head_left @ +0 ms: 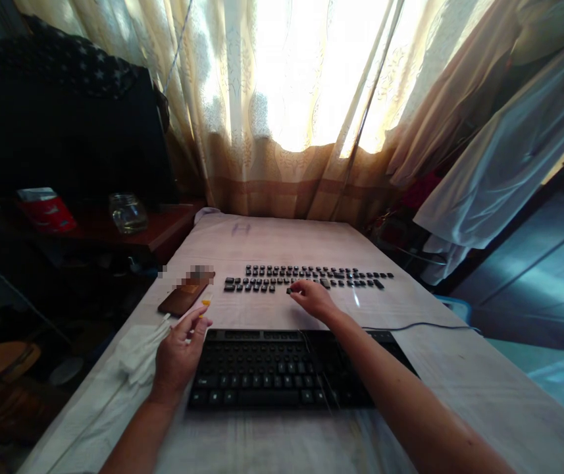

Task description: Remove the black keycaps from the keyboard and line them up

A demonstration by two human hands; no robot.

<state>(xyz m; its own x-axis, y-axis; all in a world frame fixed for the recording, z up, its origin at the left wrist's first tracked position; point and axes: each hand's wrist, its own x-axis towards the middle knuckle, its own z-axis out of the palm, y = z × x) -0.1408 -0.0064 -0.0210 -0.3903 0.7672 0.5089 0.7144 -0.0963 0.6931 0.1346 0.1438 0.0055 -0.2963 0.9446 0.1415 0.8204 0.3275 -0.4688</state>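
A black keyboard (272, 399) lies in front of me, its lower rows fitted with keycaps and many upper places without them. Beyond it, loose black keycaps (255, 270) are laid out in rows on the cloth-covered table. My right hand (312, 300) reaches over the keyboard, thumb and fingers pinched on a single keycap (289, 291) at the near row. At the keyboard's left edge, my left hand (181, 349) pinches a small yellow tool (206, 302) pointing upward; its exact kind is too small to make out.
A phone (183, 299) lies left of the keycaps, with crumpled white tissue (138, 352) nearer me. The keyboard's cable (424, 324) runs off to the right. A glass jar (128, 214) and a red packet (47, 210) stand on the side desk by a monitor (64, 145).
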